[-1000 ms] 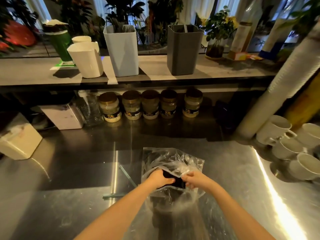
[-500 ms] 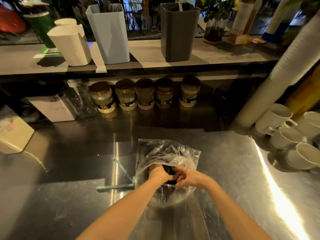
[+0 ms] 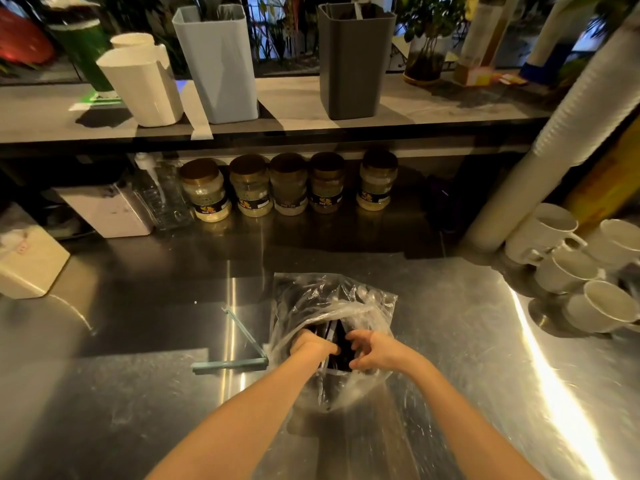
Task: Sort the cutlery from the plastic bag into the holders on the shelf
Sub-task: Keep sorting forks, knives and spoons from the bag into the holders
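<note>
So the person is standing over a steel surface [image 3: 138, 393] with both hands working at the mouth of a clear bag [image 3: 367, 306] that's lying flat on it, near the front edge. The left hand [image 3: 313, 344] is dipping into the opening, and its fingers are tucked down inside, so can't tell whether they're holding anything. The right hand [image 3: 375, 351] is sitting at the bag's right rim with its fingers [image 3: 350, 336] half curled and the thumb apart from them. Honestly can't tell if it's pinching the plastic or not. The cutlery [image 3: 337, 341] is showing as dark pieces inside the bag, right between the two hands. Up on the shelf [image 3: 433, 105] three holders are standing in a row, well apart from the bag: a white one [image 3: 142, 84], a blue one [image 3: 218, 64] and a grey one [image 3: 356, 60]. Jars [image 3: 249, 185] are lining up under the shelf, and white mugs [image 3: 554, 237] are crowding the right side.
</note>
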Available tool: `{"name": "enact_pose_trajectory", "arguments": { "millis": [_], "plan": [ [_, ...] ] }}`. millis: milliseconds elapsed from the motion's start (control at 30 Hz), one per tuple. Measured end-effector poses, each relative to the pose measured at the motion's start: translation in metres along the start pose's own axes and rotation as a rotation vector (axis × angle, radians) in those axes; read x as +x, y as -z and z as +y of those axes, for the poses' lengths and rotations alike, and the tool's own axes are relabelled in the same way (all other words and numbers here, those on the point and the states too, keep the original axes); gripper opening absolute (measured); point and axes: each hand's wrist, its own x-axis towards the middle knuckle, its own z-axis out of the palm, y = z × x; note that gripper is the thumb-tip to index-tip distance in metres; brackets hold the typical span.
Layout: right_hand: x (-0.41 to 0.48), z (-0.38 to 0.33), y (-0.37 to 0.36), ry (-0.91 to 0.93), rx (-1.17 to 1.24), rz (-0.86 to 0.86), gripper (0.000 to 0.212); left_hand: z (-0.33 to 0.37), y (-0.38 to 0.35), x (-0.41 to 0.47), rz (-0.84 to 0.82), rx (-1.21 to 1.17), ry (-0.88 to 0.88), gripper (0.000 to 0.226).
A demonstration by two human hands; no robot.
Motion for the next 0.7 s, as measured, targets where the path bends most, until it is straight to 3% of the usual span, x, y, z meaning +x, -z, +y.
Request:
{"name": "enact_pose_trajectory", "arguments": {
  "millis": [100, 267, 367, 533, 700],
  "plan": [
    [-0.003, 0.0, -0.002, -0.008, 0.065, -0.02, 0.057, -0.002, 0.001, -0.002, -0.056, -0.101, 0.041, 0.079],
    [-0.007, -0.003, -0.004, -0.03, 0.085, -0.014, 0.011, -0.001, 0.009, -0.005, -0.076, -0.121, 0.057, 0.069],
    [-0.009, -0.005, -0.004, -0.033, 0.095, -0.019, 0.01, 0.006, 0.013, -0.008, -0.125, -0.148, 0.014, 0.053],
    [-0.012, -0.004, -0.008, -0.041, 0.144, 0.011, 0.015, -0.002, 0.003, -0.018, -0.081, -0.01, 0.015, 0.079],
    [-0.014, 0.001, -0.016, -0.063, 0.204, 0.058, 0.024, -0.013, 0.004, -0.019, -0.093, -0.079, 0.007, 0.068]
  ]
}}
